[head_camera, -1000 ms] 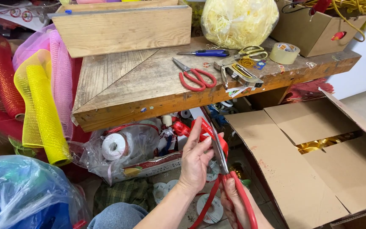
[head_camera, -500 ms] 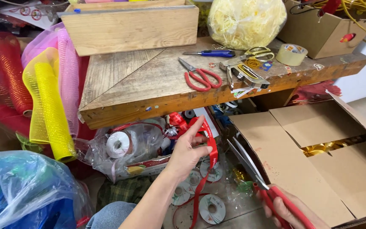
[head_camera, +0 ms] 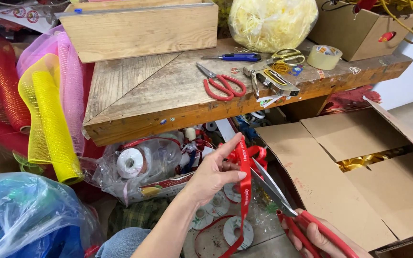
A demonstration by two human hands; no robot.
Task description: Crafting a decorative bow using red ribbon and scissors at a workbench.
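Note:
My left hand (head_camera: 212,173) pinches a red printed ribbon (head_camera: 245,188) that hangs down toward the floor in front of the wooden table. My right hand (head_camera: 317,235), at the bottom edge, grips the red handles of a pair of scissors (head_camera: 283,205). Its open blades point up and left, and their tips touch the ribbon just below my left thumb. The ribbon's lower end curls beside several empty white spools (head_camera: 237,231) on the floor.
A wooden table (head_camera: 135,93) carries red-handled scissors (head_camera: 223,85), a staple gun (head_camera: 271,81), a tape roll (head_camera: 324,56), a blue pen (head_camera: 237,57) and a wooden box (head_camera: 142,28). An open cardboard box (head_camera: 354,167) stands right. Mesh rolls (head_camera: 48,114) and plastic bags (head_camera: 20,217) sit left.
My right hand swung the scissors out to the right, then brought the blades back up against the ribbon. My left hand lifted the ribbon and holds it higher.

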